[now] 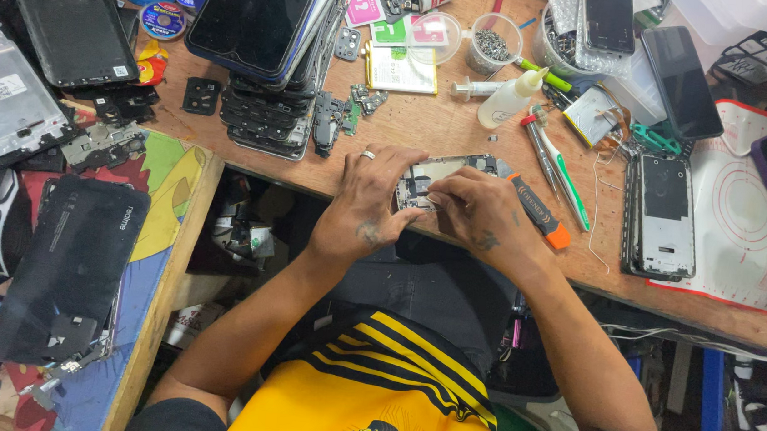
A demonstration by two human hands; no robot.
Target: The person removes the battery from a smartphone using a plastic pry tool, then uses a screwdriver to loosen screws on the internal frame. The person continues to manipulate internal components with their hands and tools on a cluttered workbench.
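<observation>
The opened phone (429, 181) lies at the near edge of the table (463, 131), right in front of you, its back cover off and its inner parts showing, and both of your hands are on it. Your left hand (369, 207) wraps the phone's left end, fingers curled over the top edge, a ring on one finger. Your right hand (482, 212) covers the right part, fingertips pinched together over the inner parts; whether they hold a small part or tool you cannot tell from here. Just beside your right hand lies a screwdriver (534, 215) with a black and orange handle, touching the table edge. Beyond it lie tweezers (543, 164) and a small white squeeze bottle (511, 98). Farther right another opened phone (663, 217) rests by a white mat (744, 216), well apart from your hands. Behind the left hand stands a stack of phones (272, 61), with a dark one on top, and loose small boards (341, 116) beside it. A clear cup of screws (493, 43) sits farther back. On the low surface to your left lies a black back cover (69, 264).
</observation>
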